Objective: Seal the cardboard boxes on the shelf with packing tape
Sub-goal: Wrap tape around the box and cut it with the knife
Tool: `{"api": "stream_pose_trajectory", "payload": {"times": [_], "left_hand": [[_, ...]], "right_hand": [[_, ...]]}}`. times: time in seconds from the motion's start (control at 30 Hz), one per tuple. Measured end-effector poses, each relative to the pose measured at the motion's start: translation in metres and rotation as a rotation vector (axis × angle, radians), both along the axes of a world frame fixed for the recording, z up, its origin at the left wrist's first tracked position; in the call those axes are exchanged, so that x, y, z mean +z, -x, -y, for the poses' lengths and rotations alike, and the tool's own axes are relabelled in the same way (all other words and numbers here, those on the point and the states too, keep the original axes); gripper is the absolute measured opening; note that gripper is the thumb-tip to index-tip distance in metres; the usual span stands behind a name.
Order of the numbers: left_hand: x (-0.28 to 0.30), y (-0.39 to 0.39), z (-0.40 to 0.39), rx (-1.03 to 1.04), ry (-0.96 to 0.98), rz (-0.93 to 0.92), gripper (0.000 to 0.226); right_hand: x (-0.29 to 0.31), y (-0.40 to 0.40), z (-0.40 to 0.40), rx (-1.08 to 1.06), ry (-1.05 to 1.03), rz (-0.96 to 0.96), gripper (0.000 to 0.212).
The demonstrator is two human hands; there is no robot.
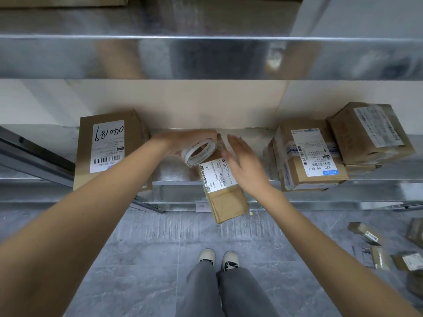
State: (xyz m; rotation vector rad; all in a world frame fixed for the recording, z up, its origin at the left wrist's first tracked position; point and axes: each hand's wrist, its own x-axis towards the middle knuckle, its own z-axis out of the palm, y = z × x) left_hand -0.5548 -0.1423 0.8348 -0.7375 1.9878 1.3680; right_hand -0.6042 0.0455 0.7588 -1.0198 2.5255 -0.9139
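At the centre of the frame, a small cardboard box [225, 179] lies on the metal shelf [174, 173], its near end jutting past the shelf's front edge over the grey floor [146, 243]. A white label [216, 173] covers the middle of its top face. The left hand [183, 141] reaches in from the lower left and grips a roll of packing tape [199, 152], fingers curled round the far side of the roll, which sits tilted just above the box's far end and seems to touch it. The right hand [245, 164] comes from the lower right and lies flat along the right side of the box top, fingers straight and together, slightly blurred; it holds nothing.

Left of centre, a larger box [109, 149] stands on the same shelf, bearing a white label with handwritten digits and a barcode. On the right of the frame, a stack of labelled boxes [313, 154] rests on the shelf, with another box [370, 133] leaning against its right side. An upper shelf [206, 56] of shiny metal spans the top of the frame. In the lower right corner, several small parcels [389, 250] lie scattered on the floor. At bottom centre, the person's grey trousers [219, 291] and light sneakers [218, 258] show.
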Motion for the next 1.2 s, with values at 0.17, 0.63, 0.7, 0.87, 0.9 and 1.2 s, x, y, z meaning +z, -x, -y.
{"api": "stream_pose_trajectory", "payload": {"times": [0.17,0.63,0.7,0.87,0.9,1.2], "left_hand": [[0.009,-0.001,-0.006,0.025,-0.008,-0.022,0.027],[-0.002,-0.020,0.003,0.156,-0.101,-0.134,0.029],[-0.007,-0.026,0.005,0.260,-0.097,-0.216,0.031],[-0.045,-0.042,0.008,0.538,0.322,-0.532,0.028],[-0.057,-0.046,0.010,0.591,0.398,-0.568,0.027],[-0.132,-0.057,0.027,0.110,0.964,-0.356,0.059]], "right_hand": [[-0.001,-0.022,0.016,0.132,-0.182,-0.011,0.103],[-0.012,-0.033,0.020,0.038,-0.283,-0.128,0.094],[-0.012,-0.036,0.022,0.022,-0.302,-0.189,0.088],[-0.006,-0.050,0.028,0.032,-0.378,-0.228,0.075],[-0.006,-0.053,0.030,0.033,-0.385,-0.233,0.073],[-0.012,-0.052,0.028,0.075,-0.379,-0.373,0.063]]}}
